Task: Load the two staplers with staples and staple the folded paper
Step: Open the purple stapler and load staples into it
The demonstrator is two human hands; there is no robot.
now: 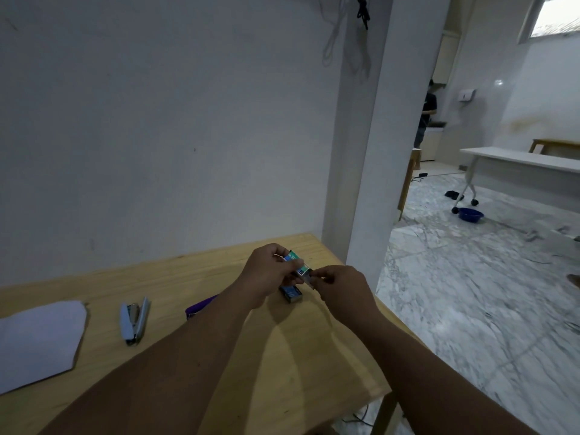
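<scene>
Table [188,277] of pale wood fills the lower frame, set against a white wall [157,120] with a white pillar [370,152] at its far right corner; I log these first as the largest items. Folded paper [37,340], white, lies flat at the table's left edge, well apart from both hands. I note a light blue stapler [134,320] lying open on the table just right of the paper, its two halves spread in a narrow V. A purple stapler [201,304] lies further right, partly hidden behind the left forearm, so I cannot tell whether it is open. My left hand [270,274] is raised above the far part of the table, its fingers curled round a small green staple box [296,263], which is tilted and clear of the surface. My right hand [340,285] sits just beside it, thumb and fingertips pinching something small at the box's open end; the item is too small and blurred for me to identify. A second, dark blue staple box [292,293] rests on the table directly under the hands. Beyond the pillar, a marble floor [470,277] holds a blue basin [470,214].
</scene>
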